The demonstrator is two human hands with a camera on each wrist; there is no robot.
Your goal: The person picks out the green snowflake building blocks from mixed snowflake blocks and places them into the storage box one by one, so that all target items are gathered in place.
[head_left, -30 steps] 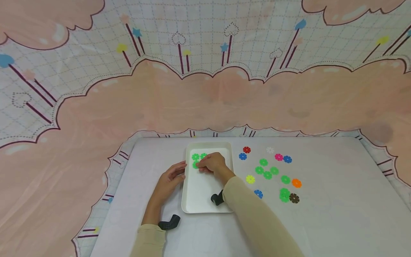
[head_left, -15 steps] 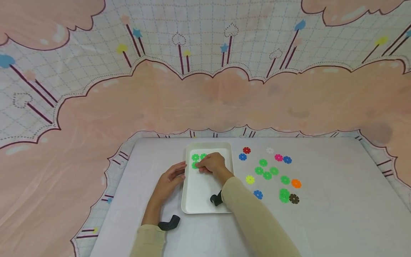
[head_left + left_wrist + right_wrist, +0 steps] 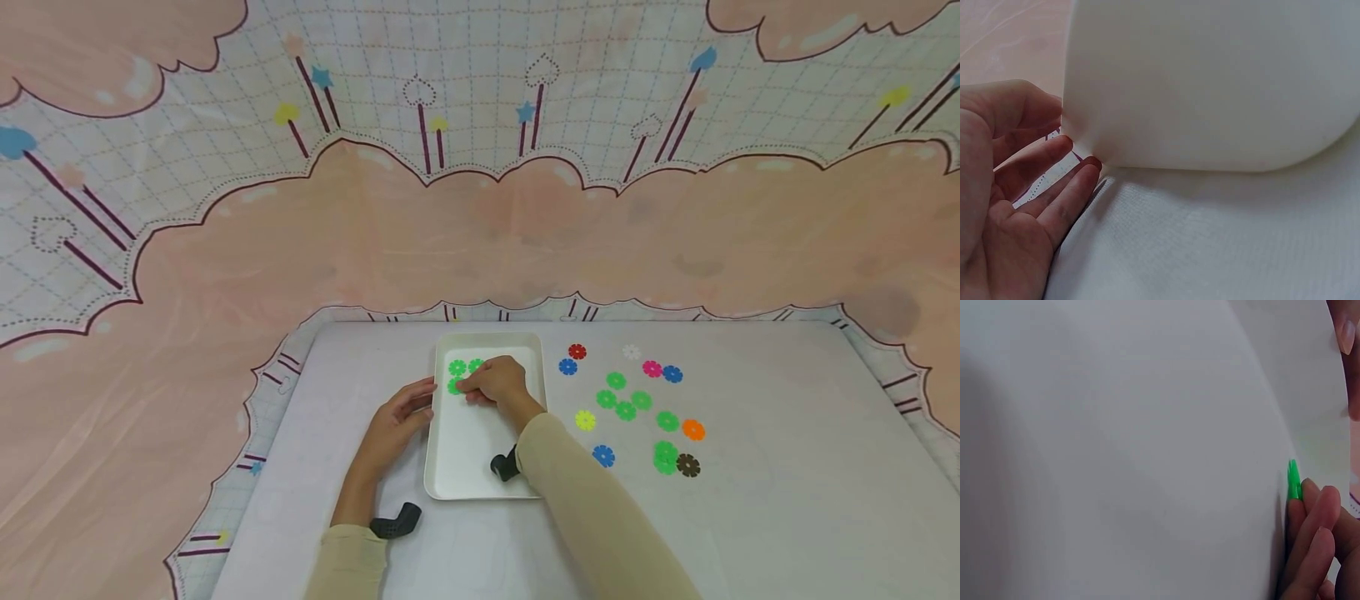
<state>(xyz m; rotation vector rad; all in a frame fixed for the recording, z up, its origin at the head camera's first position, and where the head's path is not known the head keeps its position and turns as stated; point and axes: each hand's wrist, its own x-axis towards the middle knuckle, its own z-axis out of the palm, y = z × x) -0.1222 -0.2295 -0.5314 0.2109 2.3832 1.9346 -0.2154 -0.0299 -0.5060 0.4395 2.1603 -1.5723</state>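
green notched disc [image 3: 453,387] is lying in the white tray [image 3: 480,458], directly at the fingertips of the right hand [image 3: 495,380]. these fingers are curling together with almost no gap and pinching the disc's near edge. two more green discs [image 3: 457,367] are lying just beyond. the left hand [image 3: 396,425] is resting spread fingers against the tray's left outer wall.

No words, labels, brands or numbers can be read on the white tray [image 3: 465,458], the coloured discs [image 3: 585,420] or the white tabletop [image 3: 795,467]. The black wrist pieces [image 3: 397,522] show nothing legible. The backdrop [image 3: 480,237] bears drawn shapes and lines, no readable lettering
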